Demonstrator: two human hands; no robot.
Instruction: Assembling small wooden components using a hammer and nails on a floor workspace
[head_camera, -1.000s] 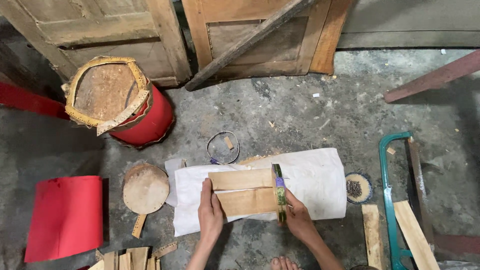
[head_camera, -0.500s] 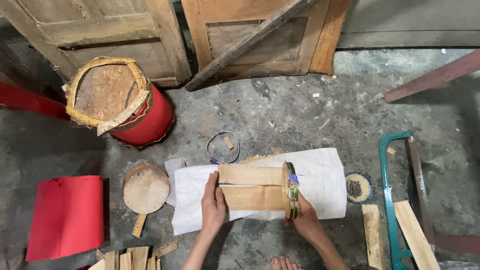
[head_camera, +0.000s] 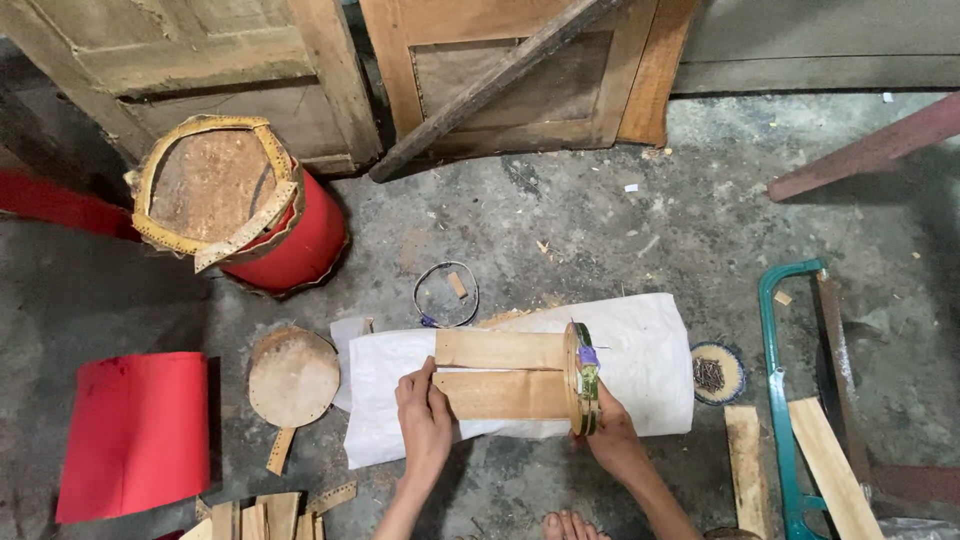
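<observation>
The left hand (head_camera: 424, 420) grips the near wooden slat (head_camera: 500, 394); the right hand (head_camera: 612, 440) clasps the round hoop (head_camera: 581, 378) standing on edge at the slats' end, all over a white sheet (head_camera: 640, 350). A round wooden disc (head_camera: 293, 376) and red sheet (head_camera: 132, 432) lie left, a green saw (head_camera: 778, 400) right. Beyond stands a red drum (head_camera: 285, 245).

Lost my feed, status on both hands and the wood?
Left hand grips wooden slats. Right hand holds round disc at slat ends. White sack underneath.

No labels, signs or screens anywhere down here. The closest thing to packaging is a plain white sack (head_camera: 640, 350) lying flat on the concrete floor (head_camera: 600, 220).
</observation>
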